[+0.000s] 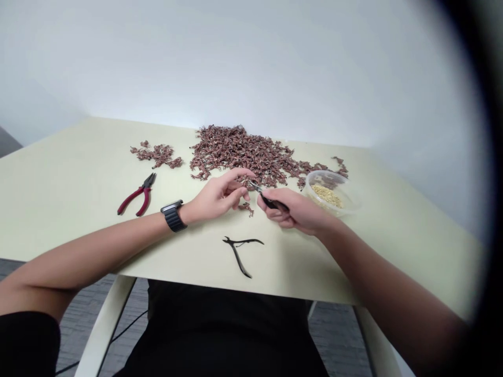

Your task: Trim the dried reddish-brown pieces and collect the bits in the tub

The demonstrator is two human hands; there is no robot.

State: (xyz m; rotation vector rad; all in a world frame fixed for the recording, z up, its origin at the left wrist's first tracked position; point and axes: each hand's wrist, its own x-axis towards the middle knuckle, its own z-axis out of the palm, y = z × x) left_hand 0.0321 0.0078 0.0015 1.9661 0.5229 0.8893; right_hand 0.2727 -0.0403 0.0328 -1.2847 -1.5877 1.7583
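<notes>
My right hand (294, 209) is wrapped round a small pair of pliers (256, 187) with dark handles and shiny jaws pointing up and left. Facing it, my left hand (216, 196) has curled fingers close to the jaw tips. Anything pinched in those fingers is too small to make out. Just behind both hands spreads a large pile of small reddish-brown pieces (239, 149) with thin projecting parts. A few loose brown pieces (247, 209) lie on the table below my left fingertips.
Red-handled pliers (135, 197) lie left of my left hand. Dark nippers (239, 251) rest near the table's (188, 262) front edge. A smaller cluster of brown pieces (157, 155) is at the left. Right of the pile stands a clear round tub (349, 205) holding small yellowish bits (327, 196).
</notes>
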